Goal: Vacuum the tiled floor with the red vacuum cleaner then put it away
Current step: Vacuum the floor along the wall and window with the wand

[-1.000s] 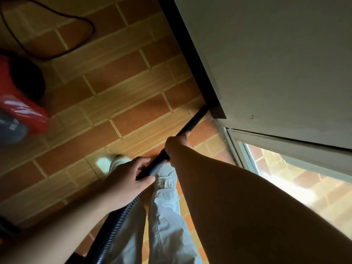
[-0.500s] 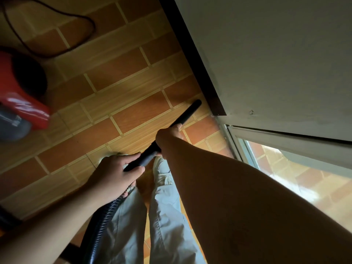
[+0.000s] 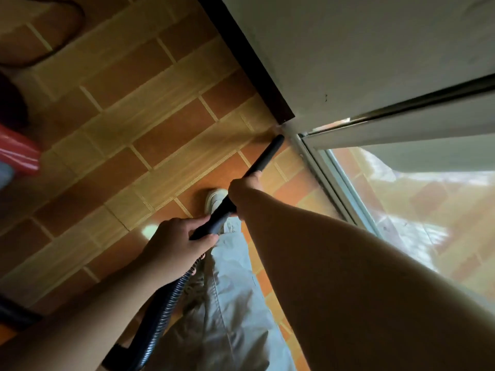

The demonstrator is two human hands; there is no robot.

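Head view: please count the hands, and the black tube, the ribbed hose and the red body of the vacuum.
Hands: 2 (left hand, right hand)
Black tube: 1
Ribbed hose: 1
Red body: 1
Total: 5

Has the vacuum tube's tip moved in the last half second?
Yes. The tube tip has pushed forward off the open tiles into the corner just below the end of the skirting, by the door track.

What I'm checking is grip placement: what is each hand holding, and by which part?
Both hold the black vacuum wand: the right hand grips its middle, the left hand its rear end, where the ribbed hose joins.
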